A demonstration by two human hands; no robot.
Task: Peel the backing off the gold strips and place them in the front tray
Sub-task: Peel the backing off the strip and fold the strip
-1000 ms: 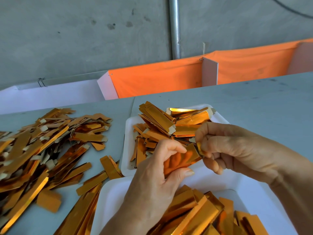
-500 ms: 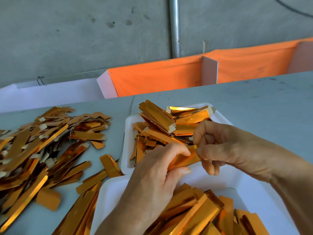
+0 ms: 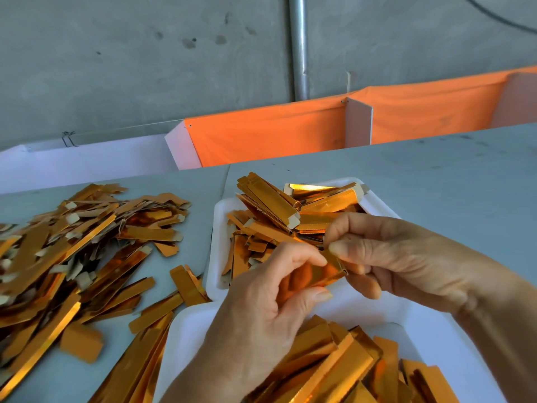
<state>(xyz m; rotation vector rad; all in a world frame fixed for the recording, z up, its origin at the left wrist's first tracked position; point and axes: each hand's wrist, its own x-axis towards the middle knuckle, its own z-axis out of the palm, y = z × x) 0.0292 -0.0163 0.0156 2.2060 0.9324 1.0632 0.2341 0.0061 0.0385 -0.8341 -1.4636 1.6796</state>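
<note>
Both hands: left hand (image 3: 261,309) & right hand (image 3: 406,257) bare, no sleeves, short nails

A: Near tray (image 3: 386,312): its lower part runs off the bottom edge. Loose pile (image 3: 58,257) cut by the left edge.

B: Left hand (image 3: 261,309) covers most of the held gold strip (image 3: 316,274). Whether any backing has lifted there, cannot tell. Both forearms leave the picture.

A workshop bench: bare concrete wall (image 3: 116,68), metal pipe (image 3: 298,48), heaped gold strips (image 3: 58,251).
</note>
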